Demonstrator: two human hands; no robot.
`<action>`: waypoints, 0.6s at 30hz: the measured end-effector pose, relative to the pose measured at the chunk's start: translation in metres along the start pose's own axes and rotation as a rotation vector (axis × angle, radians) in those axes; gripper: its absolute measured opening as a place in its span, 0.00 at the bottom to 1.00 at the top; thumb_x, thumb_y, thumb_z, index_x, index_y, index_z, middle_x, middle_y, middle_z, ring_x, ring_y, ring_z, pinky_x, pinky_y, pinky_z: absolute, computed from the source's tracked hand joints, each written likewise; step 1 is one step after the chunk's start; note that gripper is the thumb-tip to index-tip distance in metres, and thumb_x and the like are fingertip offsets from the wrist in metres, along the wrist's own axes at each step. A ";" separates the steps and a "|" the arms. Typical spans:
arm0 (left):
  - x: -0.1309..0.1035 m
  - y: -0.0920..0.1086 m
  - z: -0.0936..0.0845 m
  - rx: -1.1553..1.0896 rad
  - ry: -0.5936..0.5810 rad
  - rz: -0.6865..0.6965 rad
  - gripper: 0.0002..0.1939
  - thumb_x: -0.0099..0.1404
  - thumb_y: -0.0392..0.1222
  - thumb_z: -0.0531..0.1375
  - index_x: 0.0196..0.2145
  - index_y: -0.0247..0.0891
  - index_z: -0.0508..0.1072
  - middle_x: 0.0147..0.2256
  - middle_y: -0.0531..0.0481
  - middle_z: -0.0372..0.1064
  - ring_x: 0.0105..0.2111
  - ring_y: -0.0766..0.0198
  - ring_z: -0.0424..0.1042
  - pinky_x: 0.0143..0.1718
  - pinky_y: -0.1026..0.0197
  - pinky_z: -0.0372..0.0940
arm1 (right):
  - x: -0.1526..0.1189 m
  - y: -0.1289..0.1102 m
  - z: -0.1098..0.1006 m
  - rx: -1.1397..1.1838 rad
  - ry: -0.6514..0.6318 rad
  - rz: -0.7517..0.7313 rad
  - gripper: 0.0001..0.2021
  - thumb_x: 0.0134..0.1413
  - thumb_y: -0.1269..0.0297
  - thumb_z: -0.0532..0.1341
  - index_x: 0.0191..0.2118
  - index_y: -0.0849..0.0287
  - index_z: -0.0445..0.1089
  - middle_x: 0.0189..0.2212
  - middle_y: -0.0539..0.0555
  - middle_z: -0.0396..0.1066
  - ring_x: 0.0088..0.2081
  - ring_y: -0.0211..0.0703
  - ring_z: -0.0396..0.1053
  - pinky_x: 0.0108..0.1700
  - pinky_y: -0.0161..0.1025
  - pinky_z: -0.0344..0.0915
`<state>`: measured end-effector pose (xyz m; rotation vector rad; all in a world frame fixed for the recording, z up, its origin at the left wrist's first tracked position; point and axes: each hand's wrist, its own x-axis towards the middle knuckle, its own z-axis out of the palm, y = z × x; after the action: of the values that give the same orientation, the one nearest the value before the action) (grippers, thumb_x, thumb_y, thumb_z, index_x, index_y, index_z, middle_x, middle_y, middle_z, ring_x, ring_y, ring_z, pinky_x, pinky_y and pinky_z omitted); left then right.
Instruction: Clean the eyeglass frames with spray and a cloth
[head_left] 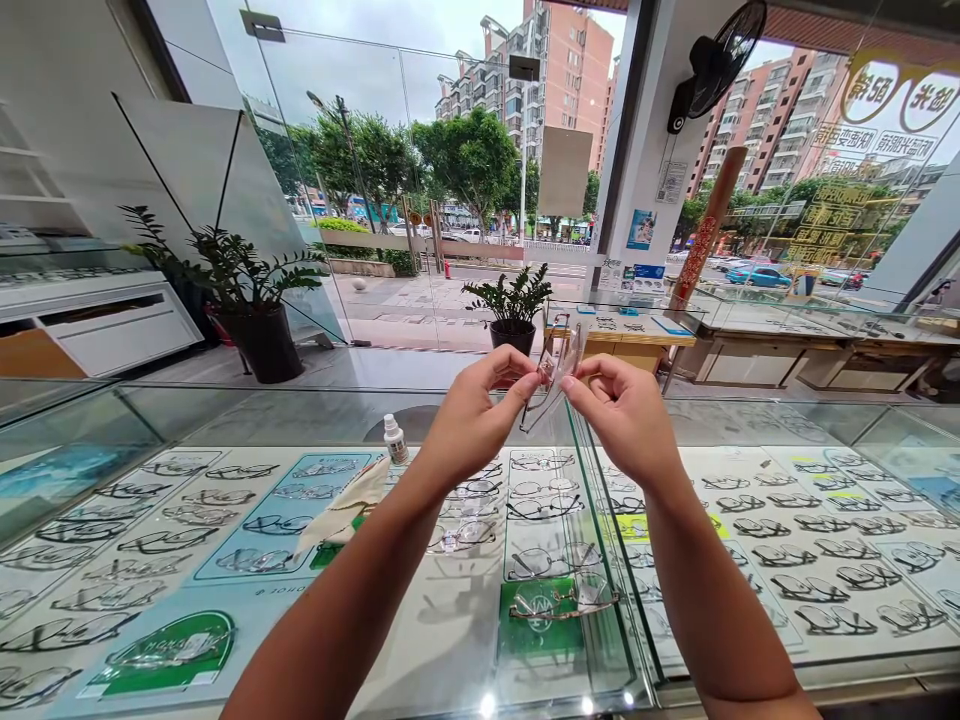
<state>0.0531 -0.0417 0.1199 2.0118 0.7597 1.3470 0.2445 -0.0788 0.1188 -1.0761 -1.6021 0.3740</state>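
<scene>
A pair of eyeglasses with thin frames is raised above the glass counter, held between both hands. My left hand pinches it from the left with thumb and forefinger. From the other side, the thumb and curled fingers of my right hand grip it near a lens. Something small and pale, perhaps a tag, shows near the left fingertips. On the counter, left of my left forearm, stands a small white bottle. A cream cloth lies crumpled beside it, partly behind that forearm.
Rows of eyeglasses fill the display counter below on both sides. A glass seam runs between its sections. Beyond the counter are a potted plant, a smaller plant, a wooden table and glass doors. A fan hangs at upper right.
</scene>
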 end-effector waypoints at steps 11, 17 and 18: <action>0.016 -0.023 -0.002 -0.616 0.330 -0.072 0.18 0.62 0.53 0.73 0.37 0.41 0.71 0.44 0.47 0.73 0.49 0.55 0.75 0.41 0.51 0.81 | 0.009 0.011 -0.001 0.263 0.128 0.039 0.11 0.60 0.57 0.67 0.33 0.57 0.70 0.18 0.40 0.48 0.23 0.34 0.43 0.28 0.38 0.44; 0.017 -0.025 -0.001 -0.663 0.489 0.011 0.18 0.61 0.52 0.74 0.36 0.41 0.71 0.42 0.48 0.73 0.47 0.58 0.76 0.41 0.54 0.82 | 0.013 0.016 0.010 0.368 0.171 0.067 0.11 0.59 0.55 0.68 0.34 0.58 0.72 0.21 0.44 0.58 0.24 0.35 0.49 0.27 0.36 0.47; 0.017 -0.026 -0.001 -0.662 0.506 0.023 0.18 0.61 0.52 0.74 0.36 0.42 0.71 0.42 0.48 0.73 0.47 0.58 0.76 0.41 0.54 0.82 | 0.013 0.016 0.011 0.373 0.179 0.071 0.12 0.58 0.55 0.68 0.34 0.58 0.72 0.22 0.44 0.59 0.25 0.35 0.50 0.27 0.36 0.47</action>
<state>0.0548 -0.0117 0.1115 1.1812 0.4051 1.8499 0.2419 -0.0566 0.1111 -0.8549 -1.2762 0.5822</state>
